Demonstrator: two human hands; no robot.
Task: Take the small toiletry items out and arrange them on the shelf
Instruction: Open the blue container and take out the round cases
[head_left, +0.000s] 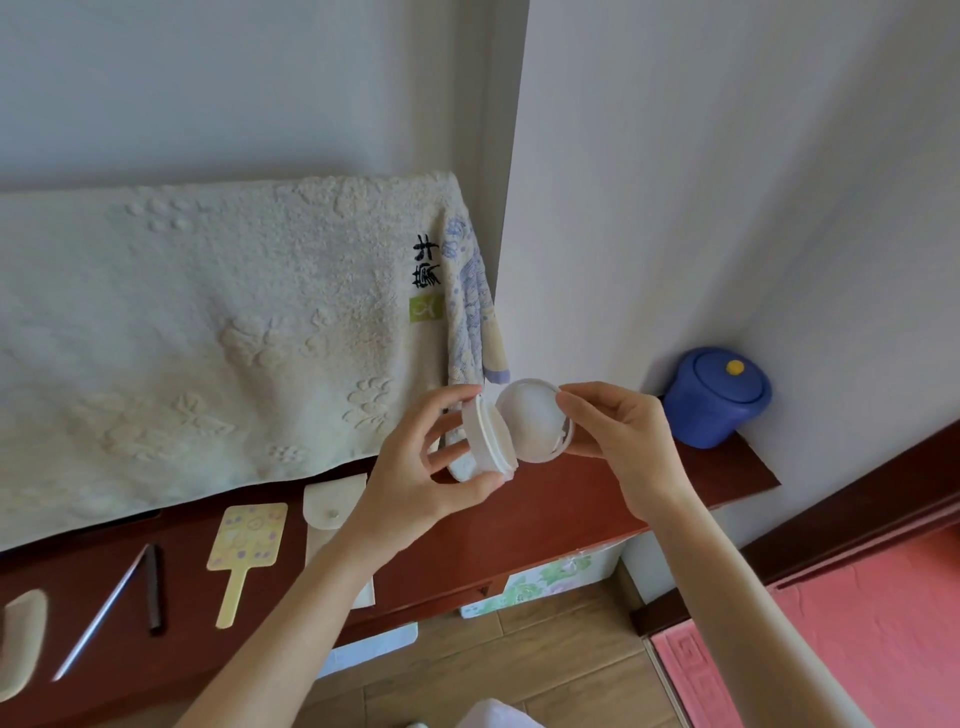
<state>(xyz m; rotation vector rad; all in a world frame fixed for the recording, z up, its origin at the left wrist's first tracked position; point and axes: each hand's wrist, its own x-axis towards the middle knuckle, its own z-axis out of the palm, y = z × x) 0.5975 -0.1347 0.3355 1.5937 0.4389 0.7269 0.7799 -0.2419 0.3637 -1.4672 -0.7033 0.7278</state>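
Two grips busy: my left hand (415, 467) holds the jar (485, 439), right hand (628, 431) its lid (535, 421); next, onto the shelf (571, 499) below.

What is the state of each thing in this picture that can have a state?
White jar: open, held in the left hand, above the shelf.
Jar lid: off, held in the right hand.
Blue pot: lid on, standing in the shelf's corner.
White pouch: flap shut, lying on the shelf.
Yellow hand mirror: lying flat.
Cream towel: hanging, spread out.
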